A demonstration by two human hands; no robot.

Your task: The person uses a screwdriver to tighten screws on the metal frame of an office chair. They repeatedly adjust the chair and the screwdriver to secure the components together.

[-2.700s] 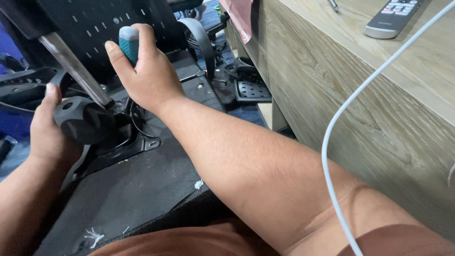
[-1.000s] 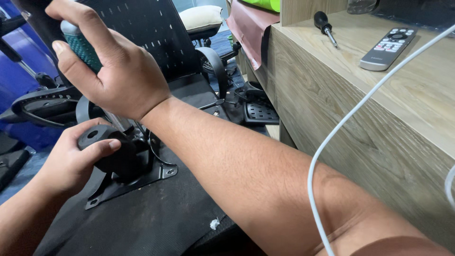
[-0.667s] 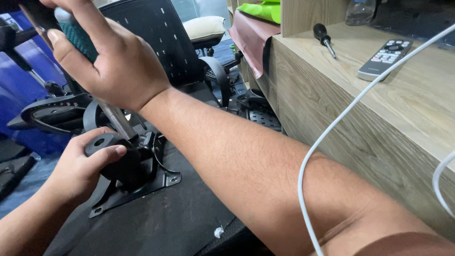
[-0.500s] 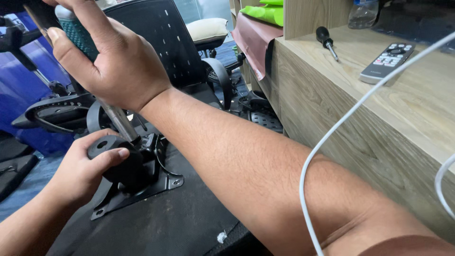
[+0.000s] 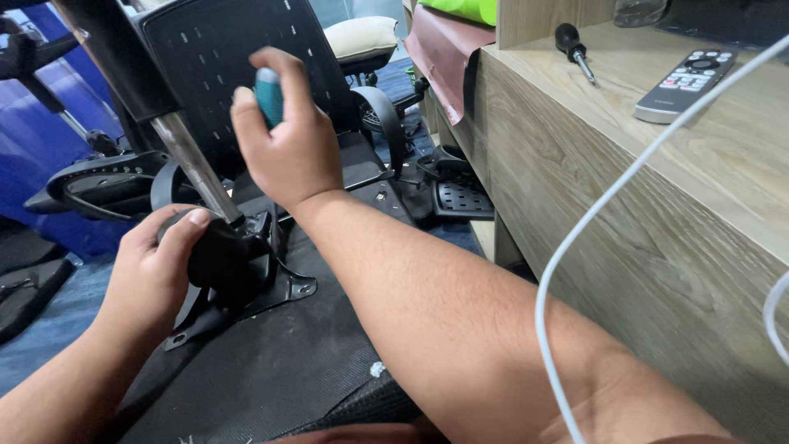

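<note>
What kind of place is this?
Probably a home or small workshop where office chairs get repaired: chair parts lie about, such as a black seat mechanism, and a screwdriver rests on a wooden bench.
</note>
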